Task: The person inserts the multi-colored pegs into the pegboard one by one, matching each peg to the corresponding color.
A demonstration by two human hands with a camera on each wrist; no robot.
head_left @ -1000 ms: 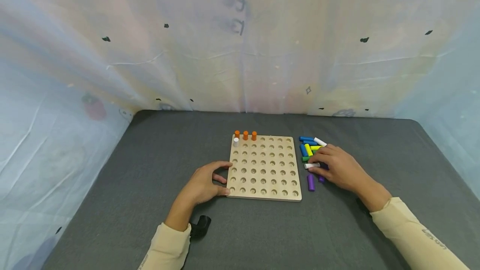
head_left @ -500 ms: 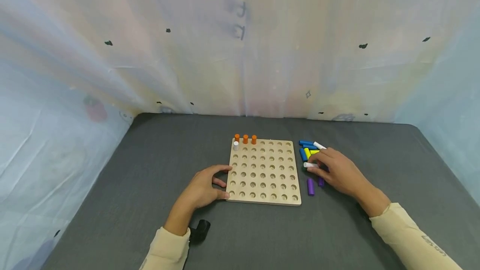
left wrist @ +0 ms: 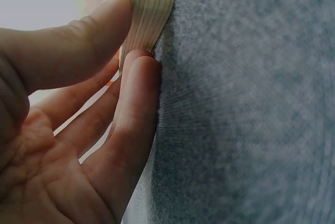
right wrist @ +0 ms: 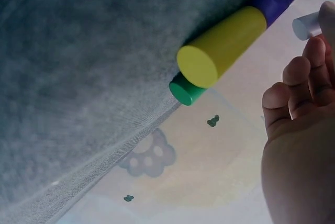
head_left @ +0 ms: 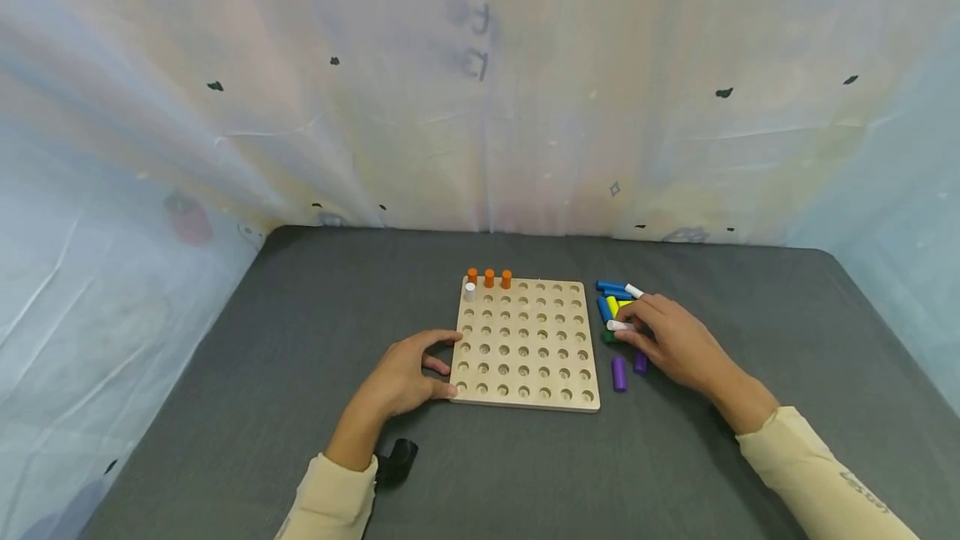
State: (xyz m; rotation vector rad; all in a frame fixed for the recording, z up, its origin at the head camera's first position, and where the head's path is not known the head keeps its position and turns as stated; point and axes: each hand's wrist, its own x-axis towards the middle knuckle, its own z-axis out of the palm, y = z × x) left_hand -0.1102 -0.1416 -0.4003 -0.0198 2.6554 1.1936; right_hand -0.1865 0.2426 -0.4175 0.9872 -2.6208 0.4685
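A square wooden pegboard (head_left: 551, 340) with rows of round holes lies on the grey tabletop. Three orange pegs (head_left: 489, 279) stand in its far-left row, and a white peg (head_left: 470, 292) stands just in front of the leftmost. My left hand (head_left: 405, 372) holds the board's left edge, thumb by the near corner; the left wrist view shows the thumb and fingertips against the layered wooden edge (left wrist: 149, 14). To the right of the board, my right hand (head_left: 671, 340) pinches another white peg (head_left: 619, 326) between thumb and fingers, over the loose pile. That peg's end also shows in the right wrist view.
Loose blue pegs (head_left: 604, 309), a yellow peg (head_left: 612, 305), a green peg (head_left: 609, 337) and a purple peg (head_left: 618, 374) lie right of the board. A further white peg (head_left: 633, 291) lies behind them. A printed curtain (head_left: 555, 148) hangs behind the table.
My right hand has lifted the white peg slightly and shifted it a little left over the green peg. The left hand stays at the board's edge. The head view has tilted slightly.
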